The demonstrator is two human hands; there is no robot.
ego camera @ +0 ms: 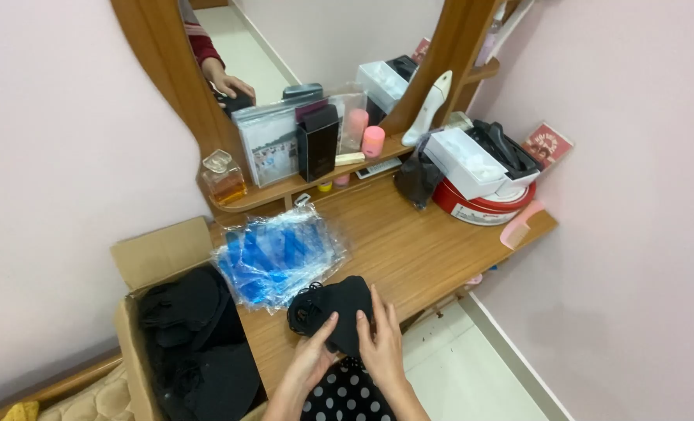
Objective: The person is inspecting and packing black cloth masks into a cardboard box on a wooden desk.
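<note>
At six o'clock both forearms and the polka-dot fabric run off the bottom edge, the cardboard box is cut off at seven, and the mirror at twelve.

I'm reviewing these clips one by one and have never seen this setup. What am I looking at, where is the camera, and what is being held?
There is no machine: a person wears a camera on the head, looking down at their own bare hands. The left hand and right hand together hold a black fabric item over a wooden dressing table. Beside it lies a clear bag of blue items. A cardboard box of black fabric stands at the left. A mirror, a perfume bottle and a red round tin are behind.
</note>
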